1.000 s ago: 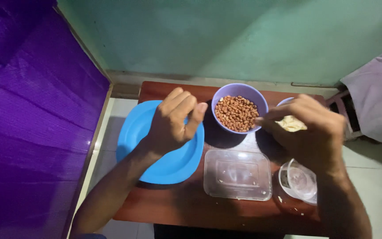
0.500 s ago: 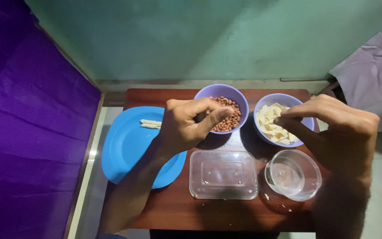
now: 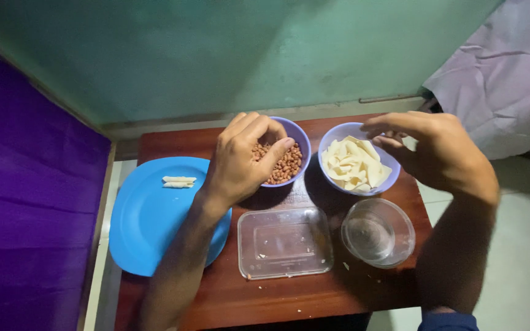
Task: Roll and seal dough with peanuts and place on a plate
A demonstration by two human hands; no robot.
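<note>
Curtain (image 3: 26, 184) far left, then plate (image 3: 148, 227) overhanging table (image 3: 289, 294) edge, two rolls (image 3: 179, 181) near its rim. Left hand (image 3: 240, 162) in peanut bowl (image 3: 295, 138), fingers pinched among nuts. Tub (image 3: 284, 242) and glass bowl (image 3: 378, 233) near front edge. Right hand (image 3: 430, 150) over chips bowl (image 3: 332, 138) rim, fingers loosely curled, empty.

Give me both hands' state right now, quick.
Left hand: fingers curled into the bowl of peanuts; grip on any cannot be told.
Right hand: loosely open over the bowl of pale strips, holding nothing visible.
</note>
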